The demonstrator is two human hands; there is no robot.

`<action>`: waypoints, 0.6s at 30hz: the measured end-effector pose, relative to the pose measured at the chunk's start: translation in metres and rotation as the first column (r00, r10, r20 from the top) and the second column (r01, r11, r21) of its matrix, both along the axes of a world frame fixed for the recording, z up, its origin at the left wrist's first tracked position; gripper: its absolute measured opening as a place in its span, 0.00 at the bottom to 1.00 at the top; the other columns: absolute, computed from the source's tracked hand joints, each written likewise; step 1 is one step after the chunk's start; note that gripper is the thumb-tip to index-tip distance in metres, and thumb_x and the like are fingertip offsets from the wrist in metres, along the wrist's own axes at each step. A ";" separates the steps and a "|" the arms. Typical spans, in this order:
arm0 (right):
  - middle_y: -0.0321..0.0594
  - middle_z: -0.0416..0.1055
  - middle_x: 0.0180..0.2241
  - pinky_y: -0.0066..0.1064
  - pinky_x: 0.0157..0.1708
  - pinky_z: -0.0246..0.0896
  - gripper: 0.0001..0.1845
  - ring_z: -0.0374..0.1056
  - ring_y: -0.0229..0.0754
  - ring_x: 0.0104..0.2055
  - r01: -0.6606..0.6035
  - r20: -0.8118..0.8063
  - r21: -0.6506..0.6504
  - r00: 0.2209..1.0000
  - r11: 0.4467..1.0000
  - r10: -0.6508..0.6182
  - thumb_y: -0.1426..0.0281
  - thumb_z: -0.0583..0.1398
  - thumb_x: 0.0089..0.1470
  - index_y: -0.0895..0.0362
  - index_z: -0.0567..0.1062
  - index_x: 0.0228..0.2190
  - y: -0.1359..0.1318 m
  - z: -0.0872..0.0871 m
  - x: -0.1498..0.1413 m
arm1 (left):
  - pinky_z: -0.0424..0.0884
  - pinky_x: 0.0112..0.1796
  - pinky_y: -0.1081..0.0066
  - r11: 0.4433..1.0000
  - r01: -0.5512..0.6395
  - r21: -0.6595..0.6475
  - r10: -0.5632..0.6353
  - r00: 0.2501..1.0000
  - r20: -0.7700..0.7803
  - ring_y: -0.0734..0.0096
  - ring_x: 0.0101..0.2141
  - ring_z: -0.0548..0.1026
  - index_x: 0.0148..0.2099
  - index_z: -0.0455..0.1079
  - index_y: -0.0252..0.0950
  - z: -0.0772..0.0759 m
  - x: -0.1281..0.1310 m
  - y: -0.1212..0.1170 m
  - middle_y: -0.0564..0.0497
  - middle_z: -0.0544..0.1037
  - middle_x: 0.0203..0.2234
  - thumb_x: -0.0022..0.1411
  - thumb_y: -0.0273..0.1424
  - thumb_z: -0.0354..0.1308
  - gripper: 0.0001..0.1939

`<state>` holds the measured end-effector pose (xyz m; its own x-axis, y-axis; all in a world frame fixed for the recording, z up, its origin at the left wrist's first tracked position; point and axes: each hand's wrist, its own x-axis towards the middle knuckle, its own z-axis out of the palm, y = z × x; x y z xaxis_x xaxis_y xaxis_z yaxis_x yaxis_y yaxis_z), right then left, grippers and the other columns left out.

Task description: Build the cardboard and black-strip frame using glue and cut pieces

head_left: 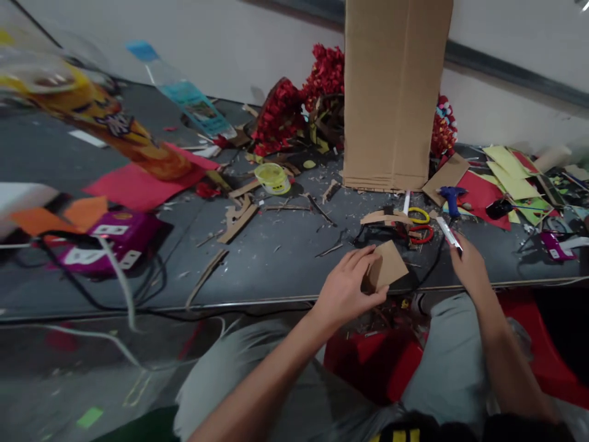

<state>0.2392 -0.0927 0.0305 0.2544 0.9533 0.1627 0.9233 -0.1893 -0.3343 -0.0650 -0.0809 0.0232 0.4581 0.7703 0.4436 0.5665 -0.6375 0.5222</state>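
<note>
My left hand (348,283) grips a small brown cardboard piece (390,265) at the near edge of the dark table (276,258), fingers curled around its left side. My right hand (468,265) is closed around a white utility knife (449,233) whose tip points up and left, just right of the cardboard piece. Between the hands a black cable runs over the table edge. Beyond them lie yellow and red ring-handled scissors (419,224) and a curved cardboard strip (384,217).
A tall cardboard sheet (396,92) stands upright at the back, with red paper flower clusters (294,110) beside it. A blue glue gun (451,197), coloured paper sheets (506,175), a yellow tape roll (272,178), cardboard scraps and a purple power strip (115,240) are scattered about.
</note>
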 end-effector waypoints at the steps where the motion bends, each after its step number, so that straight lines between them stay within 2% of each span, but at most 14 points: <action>1: 0.57 0.70 0.50 0.45 0.52 0.60 0.25 0.67 0.52 0.51 -0.008 0.018 -0.024 1.000 1.000 0.008 0.69 0.48 0.57 0.64 0.67 0.53 0.009 0.000 0.001 | 0.71 0.48 0.55 0.999 0.015 0.039 -0.016 0.999 0.029 0.54 0.50 0.71 0.50 0.65 0.34 0.004 0.004 0.001 0.37 0.73 0.51 0.52 0.36 0.61 0.24; 2: 0.59 0.70 0.49 0.47 0.52 0.59 0.25 0.67 0.54 0.51 -0.009 0.043 -0.028 0.999 1.000 0.010 0.69 0.48 0.56 0.66 0.67 0.53 0.016 0.001 0.001 | 0.71 0.49 0.55 0.997 0.022 0.074 -0.026 0.998 0.057 0.54 0.50 0.71 0.51 0.65 0.33 0.009 0.009 0.003 0.37 0.72 0.52 0.52 0.36 0.61 0.24; 4: 0.60 0.69 0.49 0.50 0.51 0.58 0.26 0.66 0.55 0.49 0.024 0.047 0.044 0.999 0.999 -0.026 0.66 0.51 0.55 0.66 0.67 0.53 0.020 0.008 -0.003 | 0.70 0.49 0.55 0.992 0.024 0.124 -0.037 0.994 0.105 0.54 0.51 0.71 0.50 0.65 0.33 0.015 0.019 0.008 0.36 0.72 0.52 0.53 0.36 0.60 0.23; 6: 0.55 0.70 0.45 0.45 0.47 0.61 0.27 0.67 0.51 0.44 0.034 -0.119 0.116 0.993 0.993 -0.020 0.58 0.51 0.56 0.63 0.69 0.51 0.018 0.020 -0.014 | 0.70 0.49 0.54 0.988 0.041 0.151 -0.061 0.990 0.124 0.54 0.51 0.70 0.50 0.66 0.34 0.019 0.029 0.014 0.36 0.72 0.52 0.54 0.35 0.59 0.22; 7: 0.49 0.72 0.40 0.41 0.43 0.64 0.27 0.68 0.46 0.38 0.000 -0.287 0.093 0.958 0.996 0.027 0.54 0.50 0.57 0.60 0.71 0.48 0.016 0.026 -0.023 | 0.70 0.49 0.54 0.985 0.063 0.161 -0.084 0.989 0.125 0.54 0.51 0.70 0.50 0.66 0.34 0.020 0.034 0.017 0.36 0.71 0.52 0.54 0.35 0.59 0.21; 9: 0.42 0.72 0.29 0.34 0.33 0.64 0.32 0.67 0.42 0.30 -0.216 -0.604 -0.053 0.784 0.975 0.141 0.46 0.46 0.56 0.58 0.75 0.39 0.014 0.037 -0.042 | 0.69 0.50 0.53 0.975 0.129 0.179 -0.153 0.980 0.128 0.53 0.52 0.69 0.50 0.66 0.35 0.020 0.043 0.023 0.36 0.71 0.53 0.54 0.34 0.59 0.21; 11: 0.41 0.73 0.28 0.31 0.32 0.64 0.32 0.67 0.41 0.31 -0.301 -0.737 -0.082 0.660 0.950 0.145 0.44 0.49 0.54 0.58 0.76 0.33 0.016 0.042 -0.060 | 0.68 0.51 0.53 0.963 0.191 0.189 -0.224 0.960 0.168 0.53 0.53 0.69 0.50 0.66 0.35 0.019 0.052 0.029 0.36 0.70 0.53 0.54 0.33 0.60 0.20; 13: 0.40 0.73 0.29 0.31 0.32 0.64 0.33 0.68 0.41 0.31 -0.268 -0.789 -0.026 0.597 0.963 0.145 0.42 0.51 0.52 0.58 0.76 0.32 0.018 0.039 -0.071 | 0.66 0.52 0.53 0.965 0.207 0.162 -0.247 0.923 0.294 0.54 0.54 0.68 0.50 0.66 0.36 0.018 0.060 0.031 0.37 0.70 0.53 0.53 0.33 0.62 0.22; 14: 0.41 0.74 0.29 0.31 0.33 0.64 0.33 0.68 0.41 0.32 -0.226 -0.812 0.004 0.567 0.974 0.135 0.41 0.51 0.51 0.59 0.76 0.32 0.018 0.036 -0.074 | 0.66 0.53 0.54 0.975 0.185 0.120 -0.219 0.889 0.403 0.55 0.54 0.68 0.52 0.65 0.37 0.018 0.064 0.031 0.38 0.69 0.53 0.53 0.33 0.63 0.24; 16: 0.42 0.75 0.30 0.31 0.32 0.65 0.35 0.70 0.42 0.32 -0.135 -0.863 0.032 0.496 0.990 0.096 0.40 0.51 0.50 0.60 0.76 0.32 0.016 0.027 -0.077 | 0.67 0.51 0.57 0.988 0.145 -0.050 -0.080 0.764 0.640 0.58 0.52 0.70 0.55 0.61 0.39 0.018 0.071 0.027 0.40 0.69 0.53 0.52 0.35 0.64 0.29; 17: 0.43 0.75 0.29 0.31 0.32 0.66 0.36 0.70 0.43 0.32 -0.104 -0.887 0.025 0.457 0.994 0.070 0.40 0.51 0.50 0.60 0.76 0.31 0.014 0.023 -0.078 | 0.69 0.49 0.59 0.972 0.155 -0.178 0.022 0.692 0.721 0.60 0.50 0.72 0.55 0.61 0.39 0.018 0.073 0.024 0.41 0.70 0.52 0.52 0.36 0.64 0.30; 18: 0.43 0.75 0.28 0.32 0.31 0.66 0.36 0.70 0.43 0.32 -0.086 -0.907 0.009 0.418 0.996 0.044 0.39 0.51 0.49 0.60 0.77 0.30 0.011 0.019 -0.079 | 0.71 0.46 0.62 0.925 0.205 -0.320 0.119 0.643 0.757 0.62 0.47 0.74 0.55 0.62 0.39 0.019 0.075 0.020 0.42 0.72 0.50 0.52 0.37 0.64 0.29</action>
